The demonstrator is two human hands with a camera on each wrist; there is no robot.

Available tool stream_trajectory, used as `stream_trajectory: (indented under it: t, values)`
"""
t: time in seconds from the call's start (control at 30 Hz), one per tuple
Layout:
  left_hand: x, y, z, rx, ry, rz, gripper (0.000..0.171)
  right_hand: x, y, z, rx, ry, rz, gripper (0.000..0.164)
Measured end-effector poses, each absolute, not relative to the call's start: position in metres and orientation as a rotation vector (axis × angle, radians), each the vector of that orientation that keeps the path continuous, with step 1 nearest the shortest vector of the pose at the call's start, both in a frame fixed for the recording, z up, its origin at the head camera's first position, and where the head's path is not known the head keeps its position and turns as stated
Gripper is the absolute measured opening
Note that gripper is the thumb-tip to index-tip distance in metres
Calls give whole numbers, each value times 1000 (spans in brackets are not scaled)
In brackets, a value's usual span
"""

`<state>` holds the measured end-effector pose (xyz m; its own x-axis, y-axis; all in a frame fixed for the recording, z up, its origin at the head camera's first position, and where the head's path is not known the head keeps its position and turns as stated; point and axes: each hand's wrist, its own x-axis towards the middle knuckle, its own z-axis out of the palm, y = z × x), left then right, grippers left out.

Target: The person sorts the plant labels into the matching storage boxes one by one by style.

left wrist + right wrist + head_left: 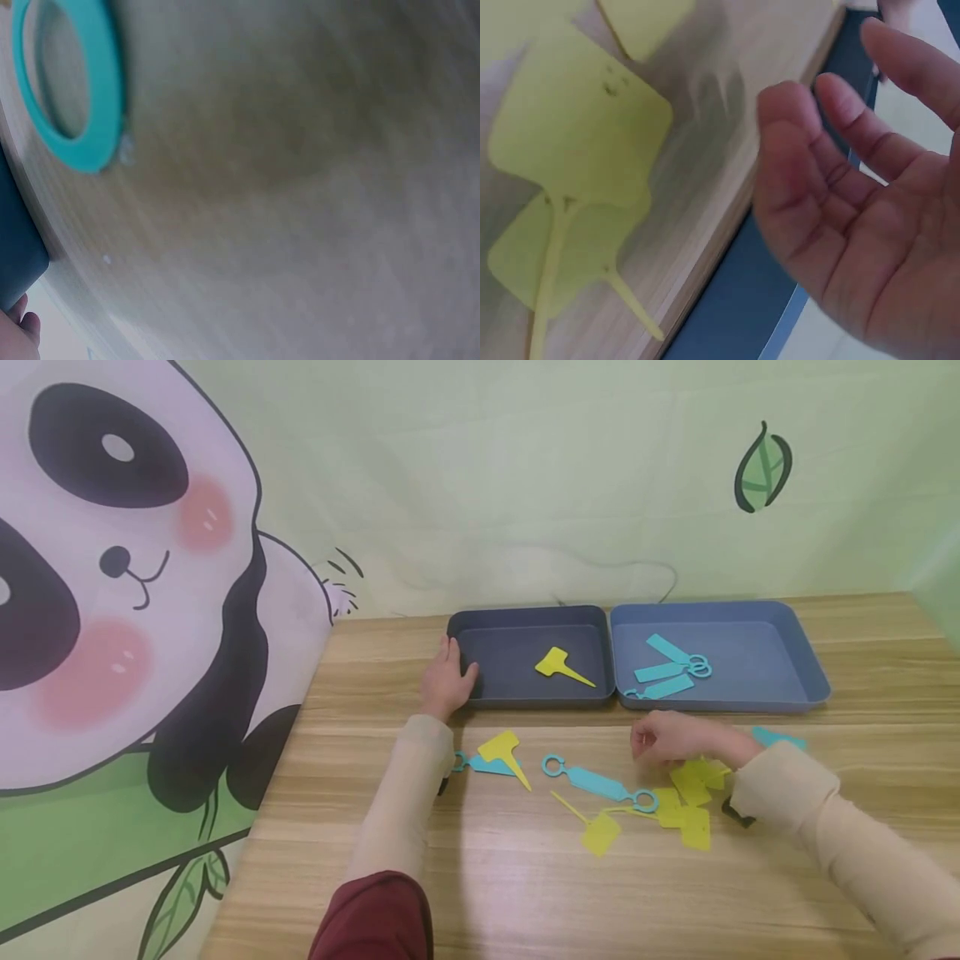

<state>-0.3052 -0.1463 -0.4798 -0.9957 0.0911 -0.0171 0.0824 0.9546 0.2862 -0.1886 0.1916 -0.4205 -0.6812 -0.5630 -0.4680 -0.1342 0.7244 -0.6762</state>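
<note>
My left hand (445,682) rests at the left wall of the dark tray (501,652), its fingers extended along the rim. Inside that tray lies a yellow T-shaped plant label (553,662). My right hand (678,735) hovers over the table in front of the blue tray (757,660); in the right wrist view its fingers (787,172) curl loosely with nothing between them. Several yellow plant labels (694,828) lie just below it, partly overlapping. Several teal ring tags (663,687) are in the blue tray. A teal ring tag (596,782) lies on the table between my arms.
Beside my left forearm, a yellow label (498,746) lies across a teal tag (491,766). Another teal tag (776,738) is partly behind my right sleeve. The two trays stand side by side near the back edge, before a panda-printed cloth (480,485).
</note>
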Motion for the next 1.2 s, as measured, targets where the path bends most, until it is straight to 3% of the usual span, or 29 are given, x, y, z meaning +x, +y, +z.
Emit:
stream_trajectory:
  t: [0.5, 1.2]
  values:
    - [-305, -145, -478, 128, 3057, 465, 68, -157, 175, -429, -574, 2441, -412, 24]
    - [-308, -146, -481, 105, 3034, 470, 69, -124, 185, -455, -785, 2778, -426, 9]
